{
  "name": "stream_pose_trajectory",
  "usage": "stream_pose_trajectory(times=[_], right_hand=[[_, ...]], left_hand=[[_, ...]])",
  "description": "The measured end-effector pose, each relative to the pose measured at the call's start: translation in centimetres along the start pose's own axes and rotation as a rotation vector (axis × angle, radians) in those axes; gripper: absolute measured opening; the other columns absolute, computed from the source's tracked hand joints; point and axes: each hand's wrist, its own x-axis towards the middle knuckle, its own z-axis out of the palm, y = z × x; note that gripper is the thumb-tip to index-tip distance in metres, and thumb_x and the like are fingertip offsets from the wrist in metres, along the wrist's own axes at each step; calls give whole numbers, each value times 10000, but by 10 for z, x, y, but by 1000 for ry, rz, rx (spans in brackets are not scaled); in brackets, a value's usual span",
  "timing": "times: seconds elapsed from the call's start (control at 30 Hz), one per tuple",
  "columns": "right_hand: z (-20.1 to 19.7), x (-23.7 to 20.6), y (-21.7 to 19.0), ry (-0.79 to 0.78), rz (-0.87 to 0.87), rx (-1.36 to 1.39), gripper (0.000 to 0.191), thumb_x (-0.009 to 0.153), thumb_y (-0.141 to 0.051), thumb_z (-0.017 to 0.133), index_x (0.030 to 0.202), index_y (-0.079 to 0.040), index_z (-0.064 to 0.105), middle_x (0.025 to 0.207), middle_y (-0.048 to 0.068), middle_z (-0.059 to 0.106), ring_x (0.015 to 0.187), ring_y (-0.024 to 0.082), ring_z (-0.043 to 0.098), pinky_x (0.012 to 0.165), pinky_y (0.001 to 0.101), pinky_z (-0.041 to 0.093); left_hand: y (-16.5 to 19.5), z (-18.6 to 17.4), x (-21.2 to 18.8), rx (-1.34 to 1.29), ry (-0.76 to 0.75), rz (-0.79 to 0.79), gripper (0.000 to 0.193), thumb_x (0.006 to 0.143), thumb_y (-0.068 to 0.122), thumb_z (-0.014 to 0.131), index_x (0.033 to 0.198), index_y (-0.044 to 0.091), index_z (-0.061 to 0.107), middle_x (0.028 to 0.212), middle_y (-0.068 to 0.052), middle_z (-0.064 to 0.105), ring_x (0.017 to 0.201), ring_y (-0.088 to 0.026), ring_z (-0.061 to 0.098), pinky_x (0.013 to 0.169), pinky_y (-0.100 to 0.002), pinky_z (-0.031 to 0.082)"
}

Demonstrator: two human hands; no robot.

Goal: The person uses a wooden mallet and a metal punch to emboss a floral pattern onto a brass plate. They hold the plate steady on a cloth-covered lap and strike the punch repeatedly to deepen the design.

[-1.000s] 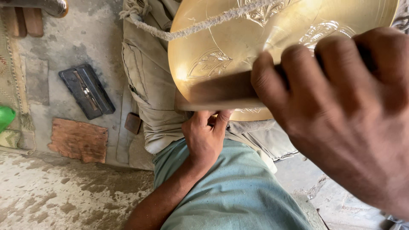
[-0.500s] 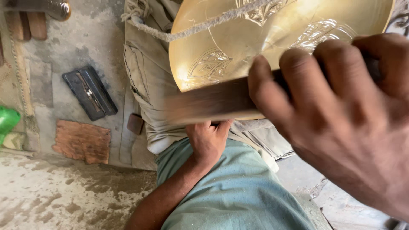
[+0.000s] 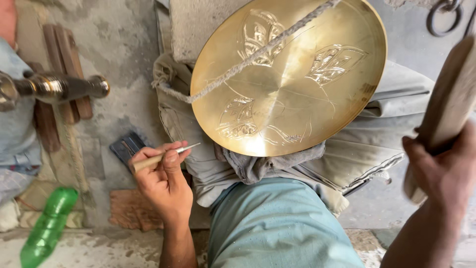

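A round brass plate [image 3: 290, 74] with engraved leaves rests tilted on the person's lap, a rope [image 3: 248, 57] lying across it, probably to steady it. The left hand [image 3: 163, 186] pinches a thin graver [image 3: 163, 156] beside the plate. The right hand [image 3: 444, 173] grips a wooden mallet [image 3: 453, 104], partly cut off at the frame's edge.

Thin metal engraving tool [image 3: 163, 157] with pale wooden handle, pinched in left hand [image 3: 163, 186], tip aimed toward round brass plate [image 3: 290, 74]. Plate tilted on grey cloth, shiny, engraved with leaf shapes, crossed by a rope. Flat wooden mallet [image 3: 448, 111] raised in right hand [image 3: 441, 173], well apart from plate.
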Motion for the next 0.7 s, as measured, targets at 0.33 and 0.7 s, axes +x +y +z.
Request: stream_pose_trajectory(times=[0.33, 0.7], right_hand=[[42, -52, 3, 0, 314, 146, 386, 938, -162, 835, 1203, 45, 646, 998, 136, 712, 853, 198, 655, 749, 356, 537], [69, 5, -117, -74, -125, 296, 466, 891, -148, 784, 1266, 46, 589, 1017, 111, 711, 880, 161, 681, 795, 314, 580]], left_hand=[[-4, 26, 44, 203, -250, -30, 209, 1068, 126, 620, 1178, -47, 581, 884, -58, 691, 715, -71, 642, 620, -246, 569], [-39, 22, -4, 143, -284, -247, 178, 1016, 97, 632, 1057, -35, 519, 818, -94, 667, 655, -110, 684, 574, -264, 610]])
